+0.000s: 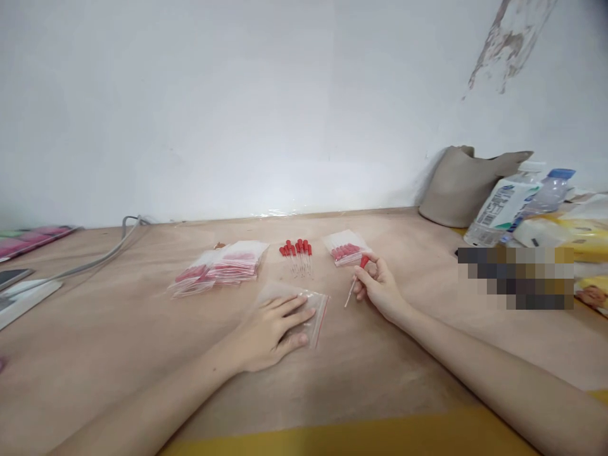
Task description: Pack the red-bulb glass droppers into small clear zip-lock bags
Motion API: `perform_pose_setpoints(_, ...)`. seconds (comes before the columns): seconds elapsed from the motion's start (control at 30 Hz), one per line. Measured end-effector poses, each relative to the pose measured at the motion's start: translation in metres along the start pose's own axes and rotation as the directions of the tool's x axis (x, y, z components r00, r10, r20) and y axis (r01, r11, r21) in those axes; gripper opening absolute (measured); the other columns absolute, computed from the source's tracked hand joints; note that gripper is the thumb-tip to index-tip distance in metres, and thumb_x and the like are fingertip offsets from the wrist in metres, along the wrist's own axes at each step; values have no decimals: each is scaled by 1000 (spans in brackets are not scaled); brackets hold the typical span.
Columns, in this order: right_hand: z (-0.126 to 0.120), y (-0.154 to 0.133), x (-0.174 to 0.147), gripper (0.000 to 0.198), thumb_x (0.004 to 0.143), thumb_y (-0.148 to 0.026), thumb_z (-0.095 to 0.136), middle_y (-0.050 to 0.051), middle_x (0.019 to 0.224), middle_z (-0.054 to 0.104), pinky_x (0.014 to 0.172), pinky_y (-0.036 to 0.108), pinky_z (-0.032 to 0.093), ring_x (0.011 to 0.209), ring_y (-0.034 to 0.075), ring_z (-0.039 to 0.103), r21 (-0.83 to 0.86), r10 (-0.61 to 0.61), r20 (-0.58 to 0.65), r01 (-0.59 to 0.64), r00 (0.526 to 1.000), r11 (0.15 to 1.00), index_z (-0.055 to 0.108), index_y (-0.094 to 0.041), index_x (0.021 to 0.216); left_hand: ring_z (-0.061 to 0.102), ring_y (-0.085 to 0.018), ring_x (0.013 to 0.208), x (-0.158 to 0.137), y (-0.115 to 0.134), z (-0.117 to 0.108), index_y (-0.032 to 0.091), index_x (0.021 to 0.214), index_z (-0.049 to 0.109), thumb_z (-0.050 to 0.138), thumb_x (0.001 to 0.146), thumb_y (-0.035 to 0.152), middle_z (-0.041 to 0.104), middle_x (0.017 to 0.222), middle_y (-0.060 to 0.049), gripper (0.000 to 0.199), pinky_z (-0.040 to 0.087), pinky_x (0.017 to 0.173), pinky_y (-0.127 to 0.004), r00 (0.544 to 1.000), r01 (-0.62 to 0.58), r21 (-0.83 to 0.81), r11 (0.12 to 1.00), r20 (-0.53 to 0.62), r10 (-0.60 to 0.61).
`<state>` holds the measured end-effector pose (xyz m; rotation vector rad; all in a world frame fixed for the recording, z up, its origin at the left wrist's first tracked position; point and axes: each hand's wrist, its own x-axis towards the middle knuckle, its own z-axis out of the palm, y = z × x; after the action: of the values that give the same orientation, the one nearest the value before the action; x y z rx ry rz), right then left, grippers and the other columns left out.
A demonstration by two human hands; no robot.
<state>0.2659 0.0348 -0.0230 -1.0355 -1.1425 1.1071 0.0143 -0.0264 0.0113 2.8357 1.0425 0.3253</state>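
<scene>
My left hand (278,332) lies flat with spread fingers on a clear zip bag (317,320), whose red-edged mouth points right. Between the thumb and fingers of my right hand (377,285) is a dropper (352,290) with a red rubber bulb and a thin clear tube, tilted tip down. Beyond my hands, several red-topped droppers (298,250) lie side by side, tubes toward me. Just past my right hand rests a filled zip bag (346,246) with red bulbs showing through. A pile of similar filled bags (232,263) is at the left.
A grey cable (107,253) and a white flat object (31,301) lie at left. On the right, a labelled bottle (503,206), a blue-capped bottle (551,190) and yellow packaging (589,237) stand by a grey-brown container (468,183). A white wall (237,114) closes the table's back.
</scene>
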Motion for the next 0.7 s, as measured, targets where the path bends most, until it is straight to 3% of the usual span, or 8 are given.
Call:
perform_pose_setpoints(0.07,0,0,0,57,67,-42,62,-8,64,52,41,22,47,47,9,53,46,7,-24,-6,1000,999,30,-23,110,46,-28,114,4,8,6,26,129,45,38,91,43,48,130,-8,42,38,93,-45,995,80,58,995,-71,-76)
perform_pose_setpoints(0.2,6,-1,-4,54,66,-39,64,-7,68,53,52,25,52,54,10,58,140,21,-12,-19,1000,990,28,-25,104,50,-25,99,5,9,11,25,122,52,41,90,38,54,114,-9,36,42,85,-43,985,114,44,992,-132,-108)
perform_pose_setpoints(0.37,18,0,-12,55,68,-42,61,-8,68,50,51,28,52,51,11,58,93,-24,54,19,998,996,26,-25,105,45,-26,112,3,3,17,24,124,49,44,89,37,45,124,-10,38,40,93,-43,982,143,-76,987,-110,-151)
perform_pose_setpoints(0.7,21,3,-13,56,69,-43,59,-7,69,50,52,29,52,53,11,59,50,-54,85,50,995,997,25,-25,108,42,-26,118,5,4,17,23,125,47,45,89,37,42,130,-10,39,38,97,-43,982,141,-62,988,-120,-147)
